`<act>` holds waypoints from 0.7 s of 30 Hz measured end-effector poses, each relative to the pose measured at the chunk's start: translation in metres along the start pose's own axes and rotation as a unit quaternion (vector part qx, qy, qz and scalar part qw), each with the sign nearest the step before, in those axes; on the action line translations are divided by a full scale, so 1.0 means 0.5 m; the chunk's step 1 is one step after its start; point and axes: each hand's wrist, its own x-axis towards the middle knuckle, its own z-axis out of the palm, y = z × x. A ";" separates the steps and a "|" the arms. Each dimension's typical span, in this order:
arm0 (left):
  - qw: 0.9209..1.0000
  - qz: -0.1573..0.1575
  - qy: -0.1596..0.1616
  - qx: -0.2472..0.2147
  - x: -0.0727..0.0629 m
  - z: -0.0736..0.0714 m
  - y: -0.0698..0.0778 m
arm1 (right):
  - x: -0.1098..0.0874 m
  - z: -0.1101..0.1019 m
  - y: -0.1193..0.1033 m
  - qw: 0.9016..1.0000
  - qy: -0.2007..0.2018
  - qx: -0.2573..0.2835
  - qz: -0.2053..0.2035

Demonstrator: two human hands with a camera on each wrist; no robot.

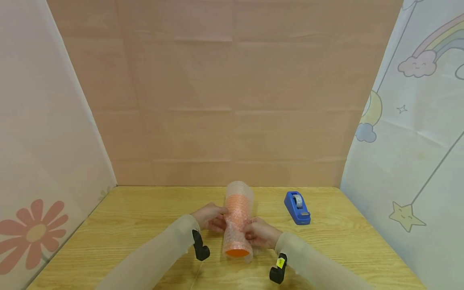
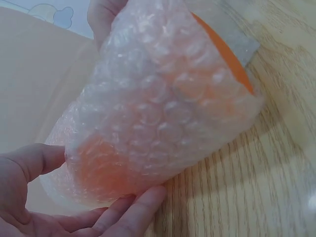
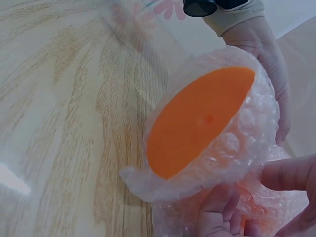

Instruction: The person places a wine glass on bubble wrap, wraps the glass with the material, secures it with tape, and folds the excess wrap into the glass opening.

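A long orange object with a flat, rounded end lies wrapped in clear bubble wrap, pointing away from me on the table. Its kind is hidden by the wrap. My left hand holds the roll from the left side, thumb above and fingers lower down against the wrap. On the right side, my right hand pinches the bubble wrap between thumb and curled fingers. A loose flap of wrap sticks out past the near orange end in the right wrist view.
A blue tape dispenser with a roll of tape stands to the right on the wooden table. A pinkish-brown backdrop rises behind, and patterned sheets hang at both sides. Black cameras are strapped to both wrists.
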 end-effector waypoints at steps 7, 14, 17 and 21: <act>1.000 -0.001 0.002 0.001 0.002 0.000 0.000 | 0.000 -0.001 0.002 1.000 -0.011 -0.002 -0.002; 1.000 -0.007 0.006 0.000 0.001 0.003 0.004 | 0.000 -0.001 0.002 1.000 -0.008 -0.019 0.005; 1.000 -0.010 0.011 0.003 -0.002 0.006 0.007 | 0.000 -0.001 0.002 1.000 -0.009 -0.025 0.004; 1.000 -0.012 0.014 0.003 -0.003 0.008 0.009 | -0.001 -0.001 0.002 0.999 -0.009 -0.035 0.003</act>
